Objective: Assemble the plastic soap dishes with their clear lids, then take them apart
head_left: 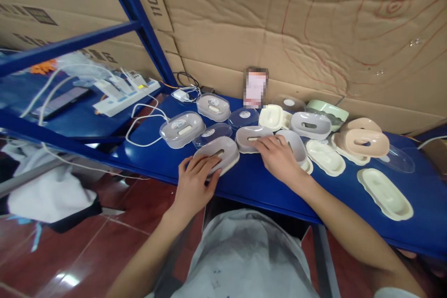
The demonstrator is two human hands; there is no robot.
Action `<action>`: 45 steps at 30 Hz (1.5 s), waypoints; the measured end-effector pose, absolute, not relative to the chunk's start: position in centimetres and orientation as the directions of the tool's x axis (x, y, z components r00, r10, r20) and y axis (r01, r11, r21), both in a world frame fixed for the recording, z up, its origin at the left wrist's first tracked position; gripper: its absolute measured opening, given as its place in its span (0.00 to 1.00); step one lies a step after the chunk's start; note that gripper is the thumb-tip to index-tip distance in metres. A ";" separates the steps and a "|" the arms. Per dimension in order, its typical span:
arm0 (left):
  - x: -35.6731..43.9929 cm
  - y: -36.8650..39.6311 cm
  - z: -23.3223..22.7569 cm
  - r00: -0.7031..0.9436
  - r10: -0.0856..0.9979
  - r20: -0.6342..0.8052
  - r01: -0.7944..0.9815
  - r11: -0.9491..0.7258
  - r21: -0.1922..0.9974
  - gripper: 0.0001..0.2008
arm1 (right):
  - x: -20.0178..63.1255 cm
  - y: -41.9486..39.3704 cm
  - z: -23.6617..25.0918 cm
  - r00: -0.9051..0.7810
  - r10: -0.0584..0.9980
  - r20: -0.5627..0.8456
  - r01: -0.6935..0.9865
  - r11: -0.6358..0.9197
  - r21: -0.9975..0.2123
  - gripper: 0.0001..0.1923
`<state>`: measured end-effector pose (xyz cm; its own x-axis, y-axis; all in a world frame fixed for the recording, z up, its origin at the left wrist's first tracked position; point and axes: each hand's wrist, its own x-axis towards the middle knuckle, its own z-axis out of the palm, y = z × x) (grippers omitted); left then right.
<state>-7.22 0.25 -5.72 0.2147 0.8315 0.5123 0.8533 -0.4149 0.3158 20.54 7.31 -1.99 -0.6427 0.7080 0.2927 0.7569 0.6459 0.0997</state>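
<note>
My left hand (197, 179) is closed around a grey soap dish (223, 151) with a slot in its middle and a cream base, near the table's front edge. Fingers of my right hand (281, 156) are bent over the right end of a second grey soap dish (246, 137); its thumb is hidden. Partly behind that hand lies a grey soap tray (296, 144), tilted over a cream base. Two soap dishes with clear lids, the nearer one (181, 129) and the farther one (213, 107), sit at the left. Loose clear lids (213, 136) lie between them and my hands.
A blue table (377, 223) bears cream bases (326, 157), peach trays (379, 143), a green tray (328, 108) and a cream base at right (386, 195). A phone (256, 87) leans on the cardboard wall. White cables and a power strip (127, 98) are at left, beside a blue frame.
</note>
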 end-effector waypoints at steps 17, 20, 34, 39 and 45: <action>-10.4 1.0 -6.5 0.136 0.759 0.637 0.860 -0.409 0.304 0.20 | 6.4 24.2 0.8 -0.578 0.812 0.083 0.791 0.582 -0.189 0.38; -13.0 2.5 -5.5 0.000 0.781 0.624 0.874 -0.304 0.380 0.23 | 6.8 26.1 0.8 -0.572 0.819 0.043 0.789 0.564 -0.245 0.35; -17.6 10.0 -5.5 -0.147 0.832 0.535 0.842 -0.179 0.510 0.19 | 5.9 26.2 1.4 -0.514 0.846 0.144 0.821 0.534 -0.203 0.27; -17.6 11.0 -5.5 -0.138 0.855 0.501 0.852 -0.155 0.500 0.23 | 3.9 23.5 0.7 -0.640 0.764 0.082 0.756 0.645 -0.112 0.16; -17.7 9.9 -6.6 0.113 0.853 0.509 0.838 -0.357 0.413 0.24 | 3.0 23.1 0.0 -0.646 0.761 0.052 0.761 0.648 -0.034 0.16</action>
<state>-17.74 9.85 -6.55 0.1129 0.8535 0.5087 0.8378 -0.3571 0.4131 2.96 23.14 -0.02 -0.6462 0.7614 0.0519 0.7608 0.6481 -0.0336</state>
